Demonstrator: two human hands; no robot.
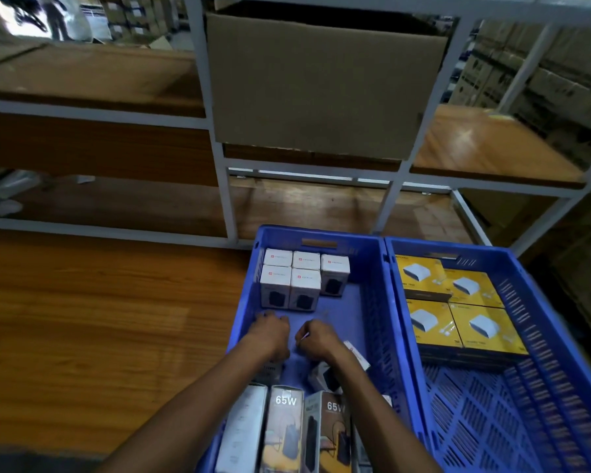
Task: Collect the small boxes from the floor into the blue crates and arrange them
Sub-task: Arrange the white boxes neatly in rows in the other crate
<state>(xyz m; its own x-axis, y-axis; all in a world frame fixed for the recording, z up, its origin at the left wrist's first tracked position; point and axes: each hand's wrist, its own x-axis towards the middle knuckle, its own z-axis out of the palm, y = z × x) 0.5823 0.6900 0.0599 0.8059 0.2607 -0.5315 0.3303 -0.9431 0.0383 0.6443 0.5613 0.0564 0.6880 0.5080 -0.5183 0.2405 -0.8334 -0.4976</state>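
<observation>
While both hands reach in | white boxes point(301, 281) ahead | cardboard carton point(325, 83) beyond

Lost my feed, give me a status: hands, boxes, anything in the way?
Both hands down in left crate, grip unclear. Five white boxes stacked at far end. Yellow boxes in right crate. Loose boxes under right wrist.

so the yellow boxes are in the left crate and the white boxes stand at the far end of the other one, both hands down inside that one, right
Not quite: the head view shows the yellow boxes in the right crate. The white boxes stand at the far end of the left crate, and the left hand and right hand are both down inside that one.
</observation>
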